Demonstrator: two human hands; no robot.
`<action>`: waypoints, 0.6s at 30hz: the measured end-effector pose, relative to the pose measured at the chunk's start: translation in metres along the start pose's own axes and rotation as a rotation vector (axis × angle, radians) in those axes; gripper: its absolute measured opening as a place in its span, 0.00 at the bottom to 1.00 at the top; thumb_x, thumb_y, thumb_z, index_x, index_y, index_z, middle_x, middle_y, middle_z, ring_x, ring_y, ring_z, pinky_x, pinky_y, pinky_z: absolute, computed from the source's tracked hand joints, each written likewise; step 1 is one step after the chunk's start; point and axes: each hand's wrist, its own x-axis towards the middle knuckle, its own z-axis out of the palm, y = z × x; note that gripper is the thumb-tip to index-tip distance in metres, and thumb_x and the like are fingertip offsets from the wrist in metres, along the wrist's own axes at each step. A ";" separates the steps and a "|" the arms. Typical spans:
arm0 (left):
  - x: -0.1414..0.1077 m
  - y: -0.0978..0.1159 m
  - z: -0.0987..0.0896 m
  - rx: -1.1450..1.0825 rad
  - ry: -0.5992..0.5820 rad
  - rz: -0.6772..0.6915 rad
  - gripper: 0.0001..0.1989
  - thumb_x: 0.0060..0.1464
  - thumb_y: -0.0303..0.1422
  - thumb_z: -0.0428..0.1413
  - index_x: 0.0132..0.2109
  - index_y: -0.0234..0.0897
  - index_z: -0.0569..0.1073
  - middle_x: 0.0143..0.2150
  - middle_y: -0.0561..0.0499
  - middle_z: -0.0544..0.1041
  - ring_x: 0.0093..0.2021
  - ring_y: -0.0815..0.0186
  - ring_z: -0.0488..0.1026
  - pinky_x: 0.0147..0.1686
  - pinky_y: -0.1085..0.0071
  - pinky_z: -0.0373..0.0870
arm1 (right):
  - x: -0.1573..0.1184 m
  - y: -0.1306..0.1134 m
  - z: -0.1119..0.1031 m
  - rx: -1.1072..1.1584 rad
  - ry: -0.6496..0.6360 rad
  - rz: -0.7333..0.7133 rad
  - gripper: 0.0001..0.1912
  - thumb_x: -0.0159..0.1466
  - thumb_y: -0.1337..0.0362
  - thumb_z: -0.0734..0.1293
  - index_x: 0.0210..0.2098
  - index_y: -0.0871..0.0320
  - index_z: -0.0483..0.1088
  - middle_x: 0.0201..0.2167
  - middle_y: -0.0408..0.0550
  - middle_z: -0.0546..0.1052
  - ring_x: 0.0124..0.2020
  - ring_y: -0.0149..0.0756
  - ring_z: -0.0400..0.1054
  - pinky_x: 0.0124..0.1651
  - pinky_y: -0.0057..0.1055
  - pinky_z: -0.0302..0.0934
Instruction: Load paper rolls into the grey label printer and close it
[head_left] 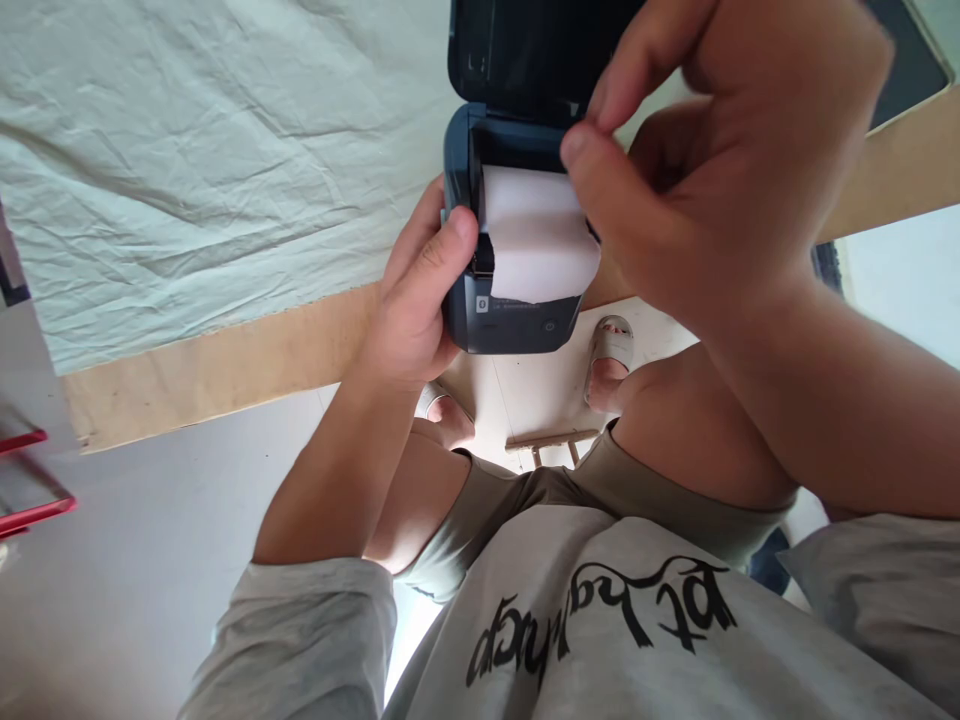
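Observation:
My left hand (420,275) grips the side of a small dark blue portable printer (517,330), its thumb on the near left edge. The printer's black lid (517,50) stands raised at the far side. Inside lies white paper (540,230), with a torn-looking loose end hanging over the front. Above the printer's right side, my right hand (720,150) has its thumb and forefinger pinched close together near the hinge. Whatever may be between those fingertips is too small or hidden to make out. This hand covers part of the printer's right edge.
A pale green, creased cloth (225,170) covers the table, whose wooden edge (225,345) runs beneath my hands. A dark flat object (904,60) lies at the upper right. Red bars (37,515) show at the left. Below are my sandalled feet and a wooden stool rung (551,440).

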 end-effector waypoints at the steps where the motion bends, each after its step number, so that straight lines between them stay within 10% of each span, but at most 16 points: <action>1: -0.001 0.000 0.002 0.008 0.019 0.009 0.16 0.58 0.46 0.51 0.47 0.45 0.73 0.48 0.49 0.77 0.64 0.51 0.63 0.56 0.58 0.69 | 0.001 -0.001 0.002 -0.134 0.016 -0.061 0.10 0.63 0.60 0.60 0.37 0.57 0.70 0.40 0.42 0.73 0.38 0.32 0.70 0.45 0.33 0.67; 6: -0.002 -0.002 0.005 0.146 0.040 0.032 0.22 0.64 0.46 0.39 0.51 0.37 0.69 0.47 0.46 0.73 0.64 0.52 0.61 0.56 0.53 0.65 | 0.004 -0.008 0.006 -0.371 -0.174 -0.018 0.17 0.60 0.56 0.62 0.48 0.50 0.68 0.36 0.40 0.77 0.35 0.39 0.70 0.39 0.39 0.64; 10: 0.000 -0.004 0.003 0.088 0.036 0.034 0.19 0.58 0.49 0.51 0.49 0.41 0.71 0.45 0.46 0.75 0.63 0.49 0.62 0.54 0.58 0.69 | 0.005 -0.005 0.005 -0.440 -0.250 -0.074 0.20 0.58 0.53 0.65 0.49 0.48 0.66 0.32 0.40 0.76 0.34 0.39 0.70 0.35 0.37 0.66; 18: -0.004 0.002 0.003 0.025 0.121 -0.022 0.15 0.58 0.46 0.53 0.43 0.42 0.74 0.42 0.48 0.76 0.57 0.55 0.70 0.50 0.61 0.72 | 0.006 0.001 -0.011 0.207 -0.257 -0.008 0.19 0.53 0.55 0.70 0.44 0.52 0.71 0.37 0.40 0.75 0.22 0.19 0.58 0.26 0.26 0.58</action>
